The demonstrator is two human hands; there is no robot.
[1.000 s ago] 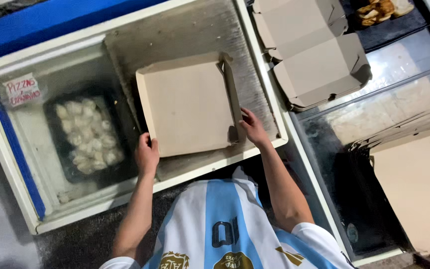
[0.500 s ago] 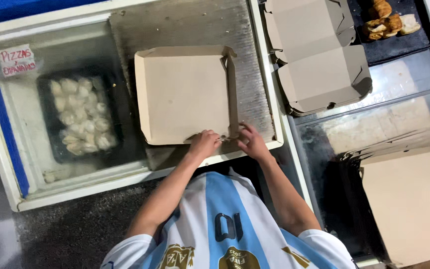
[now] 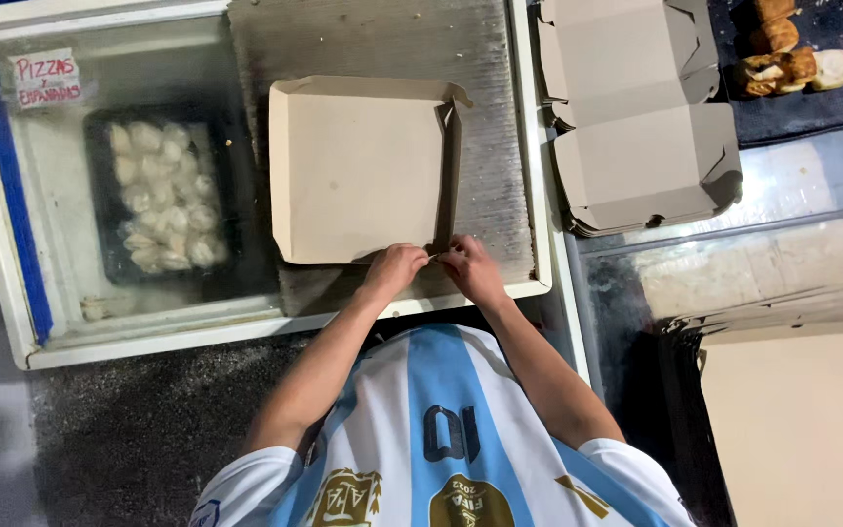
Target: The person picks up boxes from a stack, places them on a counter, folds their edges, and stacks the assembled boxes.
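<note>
Spanning the top of the view, a glass-lidded freezer serves as the surface, a tray of pale dumplings showing beneath the glass. On its ribbed metal lid lies a flat cardboard box, half-folded. Left hand and right hand meet at its near right corner, both pinching the flap.

bright overhead light, sharp centre; glare on the glass lid at left; lower left floor dim, slightly soft.
</note>
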